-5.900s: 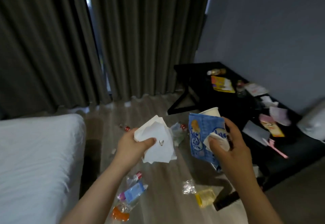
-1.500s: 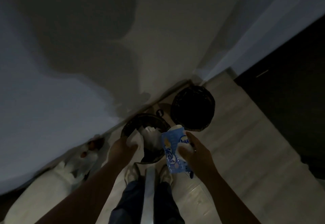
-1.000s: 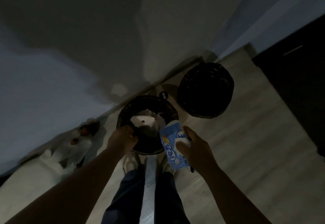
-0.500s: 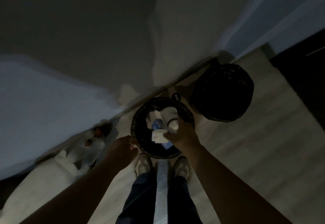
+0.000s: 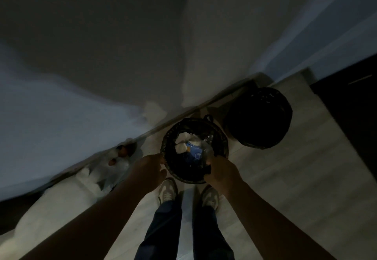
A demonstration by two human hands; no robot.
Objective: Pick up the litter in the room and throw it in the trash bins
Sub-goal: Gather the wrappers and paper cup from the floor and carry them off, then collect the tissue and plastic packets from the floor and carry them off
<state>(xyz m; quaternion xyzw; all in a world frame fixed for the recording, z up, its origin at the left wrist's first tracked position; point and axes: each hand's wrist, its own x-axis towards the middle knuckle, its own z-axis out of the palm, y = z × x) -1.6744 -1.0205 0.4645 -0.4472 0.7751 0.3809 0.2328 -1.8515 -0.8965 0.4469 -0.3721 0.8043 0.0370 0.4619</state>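
Both bare forearms reach forward and down, converging toward the middle of the view. The left hand (image 5: 150, 167) shows its back, fingers curled, with the fingertips at the left edge of the trash bin (image 5: 189, 179) rim; the dim light hides whether they pinch it. The right hand (image 5: 221, 171) curls its fingers over the near right rim and grips it, wrist straight.

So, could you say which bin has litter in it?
The bin by the shoes: white paper and a blue packet inside; the other bin looks dark.
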